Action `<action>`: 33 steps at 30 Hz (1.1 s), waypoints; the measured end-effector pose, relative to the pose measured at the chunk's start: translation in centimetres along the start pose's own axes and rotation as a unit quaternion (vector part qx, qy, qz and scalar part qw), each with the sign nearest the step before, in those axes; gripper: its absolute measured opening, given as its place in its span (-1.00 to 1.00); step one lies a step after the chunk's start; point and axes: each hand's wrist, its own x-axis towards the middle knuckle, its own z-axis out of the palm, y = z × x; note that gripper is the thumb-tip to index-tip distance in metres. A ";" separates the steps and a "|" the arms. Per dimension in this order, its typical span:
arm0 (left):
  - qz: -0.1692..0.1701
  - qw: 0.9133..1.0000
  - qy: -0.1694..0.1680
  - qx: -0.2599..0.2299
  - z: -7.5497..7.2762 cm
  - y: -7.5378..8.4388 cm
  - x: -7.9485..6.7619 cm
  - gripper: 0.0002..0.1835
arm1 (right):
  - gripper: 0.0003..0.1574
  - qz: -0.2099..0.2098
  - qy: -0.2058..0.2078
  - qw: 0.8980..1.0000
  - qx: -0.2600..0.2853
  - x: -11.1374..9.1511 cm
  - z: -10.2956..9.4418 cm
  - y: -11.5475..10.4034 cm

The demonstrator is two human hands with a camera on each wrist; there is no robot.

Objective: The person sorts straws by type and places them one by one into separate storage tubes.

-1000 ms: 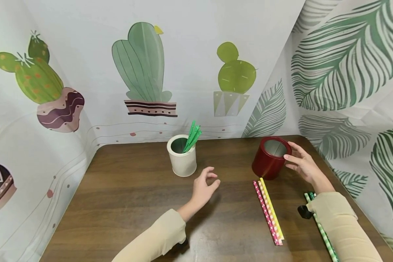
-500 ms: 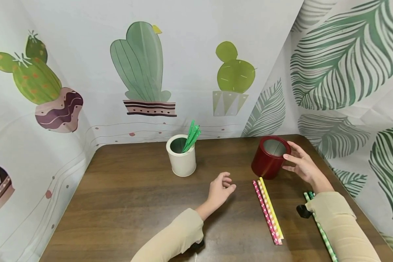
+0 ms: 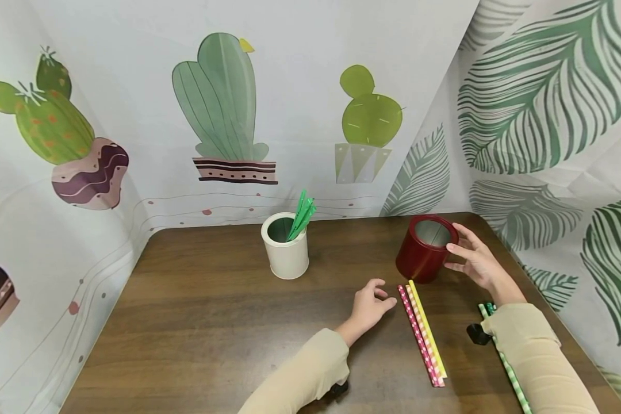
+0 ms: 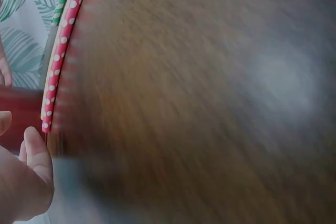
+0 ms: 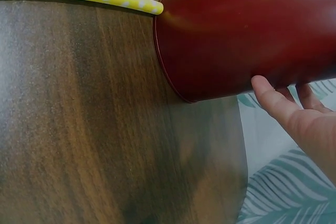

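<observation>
Dark wood grain runs across the surface (image 3: 212, 310), and here's a deep red can (image 3: 419, 253), a smooth, glossy cylinder with a rolled lip and a silvery inside, mouth facing up. Three slim straws lie side by side: a pink straw (image 3: 418, 336) with white dots, an orange-and-white straw (image 3: 426, 339) in bands, a yellow straw (image 3: 429, 330) with pale spots. Over towards the back, a matte cream can (image 3: 288, 259) with thin green strips (image 3: 302, 217) poking out at a slant. More straws, green-striped (image 3: 512, 376), lie partly under the right sleeve (image 3: 540, 351).

Now the hands! The left hand (image 3: 367, 306) comes in low over the surface, fingers loosely bent, thumb apart from them, nothing between. The right hand (image 3: 481, 264) reaches forward with fingers and thumb spread, their tips on the red can's side and lip, a light touch rather than a wrap.

And the positions: the red can stands just to the left of the right hand's palm, beyond the left hand. The straws' far ends sit near its base, and the pink one lies just right of the left hand's fingertips, a narrow strip of wood showing between.
</observation>
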 end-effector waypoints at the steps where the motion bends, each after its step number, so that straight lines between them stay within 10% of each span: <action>1: -0.006 1.000 -0.002 0.003 0.3 0.1 0.0 -0.53 | -0.23 0.000 0.000 1.000 0.000 0.0 0.0 0.0; 33: -0.047 0.979 0.066 0.184 4.5 1.6 0.3 -0.61 | -0.16 0.010 0.008 1.000 -0.009 0.2 0.0 0.0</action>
